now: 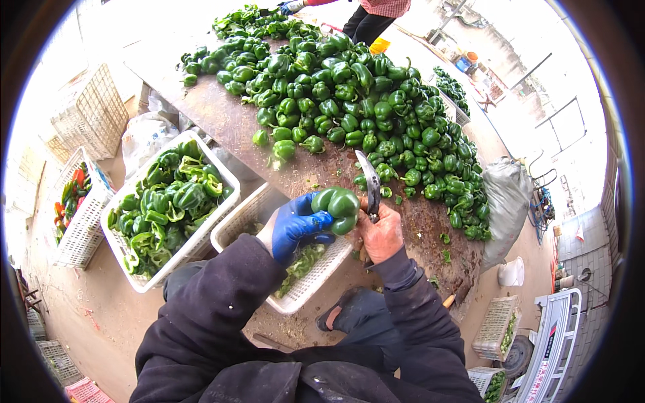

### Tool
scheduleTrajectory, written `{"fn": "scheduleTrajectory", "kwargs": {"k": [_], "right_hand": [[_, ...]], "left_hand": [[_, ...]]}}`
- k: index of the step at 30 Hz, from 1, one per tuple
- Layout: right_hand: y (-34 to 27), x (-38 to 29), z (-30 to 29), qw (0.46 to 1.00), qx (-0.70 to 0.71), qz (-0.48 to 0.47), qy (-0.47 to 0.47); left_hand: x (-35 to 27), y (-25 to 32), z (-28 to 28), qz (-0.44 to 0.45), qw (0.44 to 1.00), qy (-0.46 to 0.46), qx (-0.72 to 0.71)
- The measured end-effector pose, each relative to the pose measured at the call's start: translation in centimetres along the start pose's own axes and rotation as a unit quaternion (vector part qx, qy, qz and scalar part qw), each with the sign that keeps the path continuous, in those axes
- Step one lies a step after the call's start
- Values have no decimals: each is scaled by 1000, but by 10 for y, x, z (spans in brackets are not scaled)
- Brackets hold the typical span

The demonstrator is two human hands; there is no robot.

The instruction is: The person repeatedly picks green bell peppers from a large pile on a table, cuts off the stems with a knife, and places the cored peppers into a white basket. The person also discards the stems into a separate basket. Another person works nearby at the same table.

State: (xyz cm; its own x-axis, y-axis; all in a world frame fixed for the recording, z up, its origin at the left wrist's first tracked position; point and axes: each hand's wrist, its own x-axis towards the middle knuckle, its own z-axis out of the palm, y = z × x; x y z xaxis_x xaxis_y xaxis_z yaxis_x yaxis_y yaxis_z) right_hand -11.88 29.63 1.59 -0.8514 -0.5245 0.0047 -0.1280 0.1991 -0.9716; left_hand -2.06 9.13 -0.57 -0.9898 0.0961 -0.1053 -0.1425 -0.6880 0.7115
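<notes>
My left hand (300, 225), in a blue coated glove, grips a whole green bell pepper (338, 205) over the inner edge of the table. My bare right hand (380, 232) is closed on the handle of a knife with a curved blade (370, 179), which points up and away from me. Its fingers are close against the pepper's right side; whether they touch it I cannot tell. Beyond both hands a large heap of green bell peppers (347, 108) covers much of the wooden table (216, 118). Below my hands a white plastic crate (322, 279) holds pale green pepper scraps.
A white crate (234, 186) of cut green peppers stands at left, beside a crate (83, 237) of red and green peppers. A full sack (506, 201) leans by the table's right edge, near a white bucket (511, 272). Another person's gloved hand (292, 7) is at the heap's far end.
</notes>
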Motion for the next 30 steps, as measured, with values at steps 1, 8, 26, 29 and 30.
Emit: {"fn": "scheduleTrajectory", "kwargs": {"k": [1,8,26,29,30], "right_hand": [[-1,-5,5,998,-46,-42,20],[-12,-44,25,876,-382,-240,168],[40,-24,39,918,-362,-137,92],[45,-19,37,937,-282,-189,77],[45,-17,36,960,-213,-171,55]], "left_hand": [[-2,3,1,3,1000,7,9],[2,7,1,46,999,24,6],[3,-23,15,126,949,136,254],[6,-27,10,139,950,116,255],[7,-26,8,142,951,108,254]]}}
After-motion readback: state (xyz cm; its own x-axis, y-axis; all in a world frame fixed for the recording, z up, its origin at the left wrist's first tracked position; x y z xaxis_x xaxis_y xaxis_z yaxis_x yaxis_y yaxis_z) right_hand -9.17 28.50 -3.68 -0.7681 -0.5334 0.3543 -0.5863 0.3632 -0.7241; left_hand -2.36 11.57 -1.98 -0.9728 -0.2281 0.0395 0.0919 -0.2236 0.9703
